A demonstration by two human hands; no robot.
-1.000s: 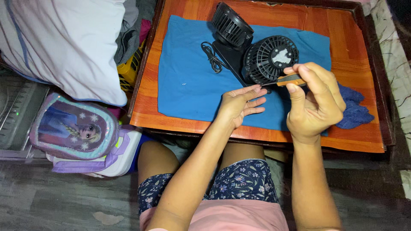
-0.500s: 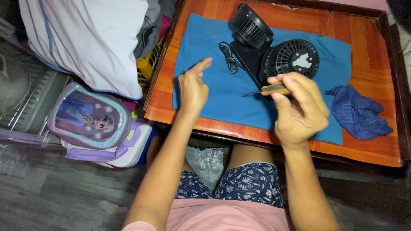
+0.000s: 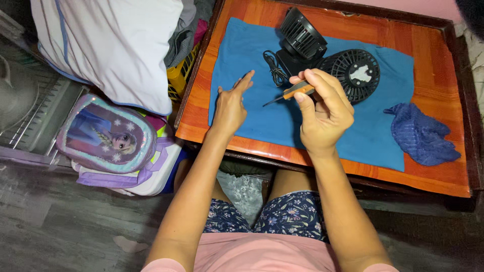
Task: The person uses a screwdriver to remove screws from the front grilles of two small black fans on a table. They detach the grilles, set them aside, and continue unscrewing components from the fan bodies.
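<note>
Screwdriver [image 3: 295,90] pinched in right hand [image 3: 322,118]; left hand [image 3: 229,108] open, empty, just beside.

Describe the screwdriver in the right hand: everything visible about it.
The screwdriver is small, with an orange handle, plastic by its look, and a thin dark metal shaft ending in a fine tip. The right hand pinches the handle between thumb and fingers, holding it in the air above the blue cloth. It lies nearly level, tip pointing left and slightly down, touching nothing else.

Your orange-handled screwdriver [image 3: 290,92] sits pinched just in front of the black twin fan [image 3: 327,58], its dark blade pointing left and slightly down
</note>
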